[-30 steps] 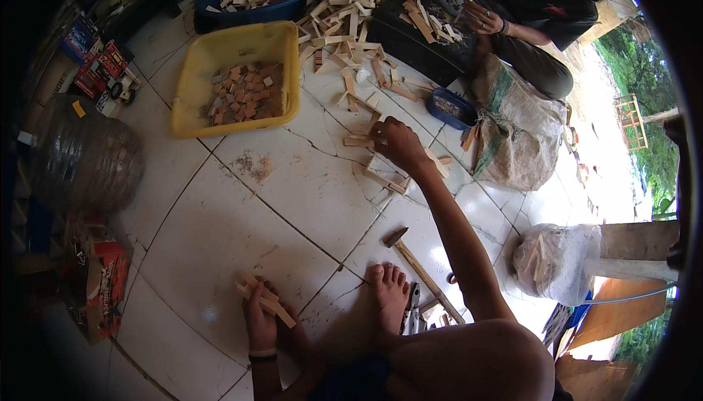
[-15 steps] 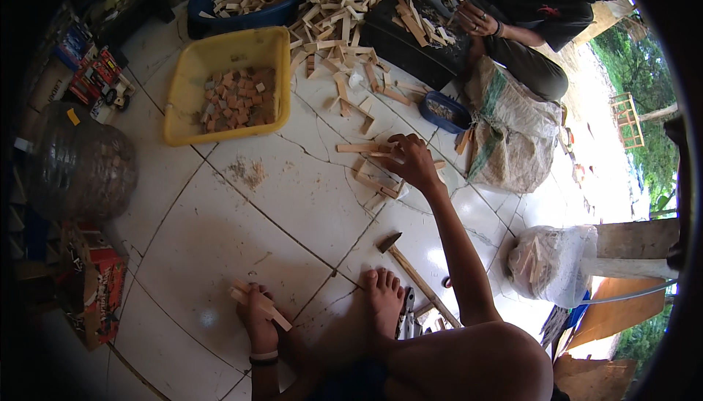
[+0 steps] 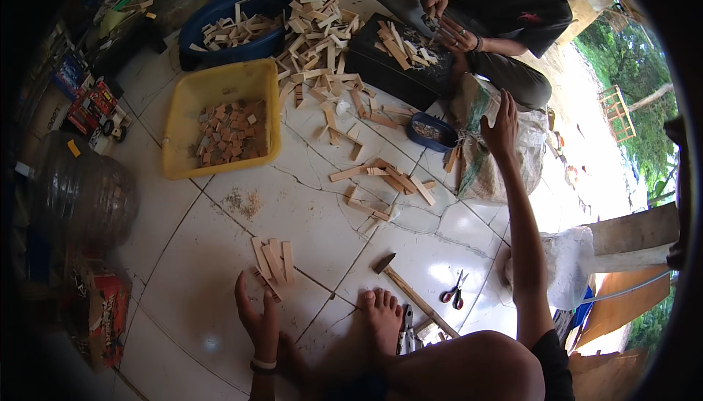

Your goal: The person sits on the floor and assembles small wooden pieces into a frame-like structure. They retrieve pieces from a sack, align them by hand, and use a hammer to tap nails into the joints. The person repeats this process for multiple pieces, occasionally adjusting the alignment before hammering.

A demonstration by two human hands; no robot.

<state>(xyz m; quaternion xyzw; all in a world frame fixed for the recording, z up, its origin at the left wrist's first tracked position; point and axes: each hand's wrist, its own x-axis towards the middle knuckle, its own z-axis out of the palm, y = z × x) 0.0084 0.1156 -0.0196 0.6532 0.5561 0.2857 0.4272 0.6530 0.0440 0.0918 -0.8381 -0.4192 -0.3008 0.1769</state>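
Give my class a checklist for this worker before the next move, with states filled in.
1. Left hand open: ok, fingers spread.
2. Left hand touching the nearby wooden strips: cannot tell.
3. Strips squared up: not ok, fanned unevenly.
4. Right hand beside those strips: not ok, stretched out by the sack.
5. Hammer clear of those strips: ok, lying apart.

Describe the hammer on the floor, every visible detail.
The hammer has a dark, metal-looking head and a long, light-brown handle that looks wooden. It lies slantwise on the white tiles, between the bare foot and the scissors. Neither the left hand nor the right hand touches it.
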